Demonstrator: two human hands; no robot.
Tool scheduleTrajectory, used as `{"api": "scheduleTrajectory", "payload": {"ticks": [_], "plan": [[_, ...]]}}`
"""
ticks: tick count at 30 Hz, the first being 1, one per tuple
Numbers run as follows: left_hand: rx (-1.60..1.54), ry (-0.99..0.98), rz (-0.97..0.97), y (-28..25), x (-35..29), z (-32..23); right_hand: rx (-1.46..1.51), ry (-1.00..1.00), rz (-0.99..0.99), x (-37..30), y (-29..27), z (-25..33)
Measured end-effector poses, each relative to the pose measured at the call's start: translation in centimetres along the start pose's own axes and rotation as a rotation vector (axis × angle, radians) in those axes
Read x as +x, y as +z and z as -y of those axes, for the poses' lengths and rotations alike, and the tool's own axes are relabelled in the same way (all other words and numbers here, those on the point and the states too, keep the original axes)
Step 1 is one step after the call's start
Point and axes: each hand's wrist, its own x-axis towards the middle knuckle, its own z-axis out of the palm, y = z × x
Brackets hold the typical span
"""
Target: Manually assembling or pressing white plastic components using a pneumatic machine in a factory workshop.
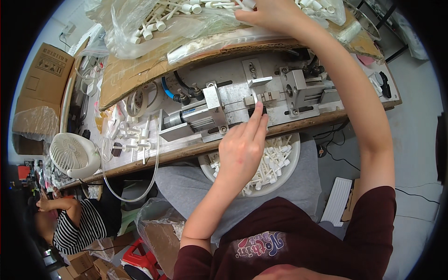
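Observation:
My left hand point(242, 151) reaches over the bench edge with its index and middle fingers stretched out. The index fingertip touches a small white plastic piece point(255, 97) at the cream-coloured holder point(268, 97) in the middle of a metal clamping fixture point(235, 100). At the top edge, my right hand point(273, 17) is over a heap of white T-shaped plastic parts point(175, 9), its thumb and fingers closed around one white plastic part point(246, 4). The frame's edge cuts off some of that hand. A white bowl point(295, 161) of similar parts rests on my lap, beneath my left hand.
Cardboard point(133, 77) and clear plastic bags point(116, 28) lie behind the fixture. Metal cylinder blocks point(179, 123) flank it, with a blue hose point(166, 87). Loose white parts point(135, 144) and a white fan point(74, 155) are at left. Another person point(77, 224) sits at lower left.

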Motion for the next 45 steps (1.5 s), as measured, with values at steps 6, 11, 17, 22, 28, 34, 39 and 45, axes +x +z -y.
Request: {"api": "scheduleTrajectory", "payload": {"ticks": [6, 11, 17, 22, 28, 34, 39, 45], "plan": [[-0.01, -0.043, 0.027, -0.5, 0.8, 0.6, 0.07, 0.112, 0.273, -0.3, -2.0, -0.3], [-0.04, -0.069, 0.019, -0.3, 0.5, 0.6, 0.144, 0.194, 0.09, -0.8, -2.1, -1.0], [-0.042, -0.078, 0.029, -0.2, 0.5, 0.7, 0.8, 0.469, -0.084, -2.3, -4.0, -0.8], [-0.267, -0.11, -0.16, -1.5, 1.3, -0.6, 1.255, 0.471, -0.141, -9.9, -3.0, 5.0], [-0.211, 0.019, -0.281, -2.4, 1.6, -2.8, 1.628, 0.854, -0.136, -17.7, 0.5, 11.4], [-0.295, -0.084, -0.248, -2.9, 0.4, -2.5, 1.472, 0.812, -0.204, -19.3, 1.7, 12.0], [-0.27, -0.116, -0.231, -2.3, -0.3, -1.1, 1.335, 0.818, -0.102, -20.8, 0.5, 9.9], [-0.066, -0.022, -0.094, -0.1, -0.2, -0.1, 1.377, 0.802, -0.009, -22.2, -0.3, 10.2]]}}
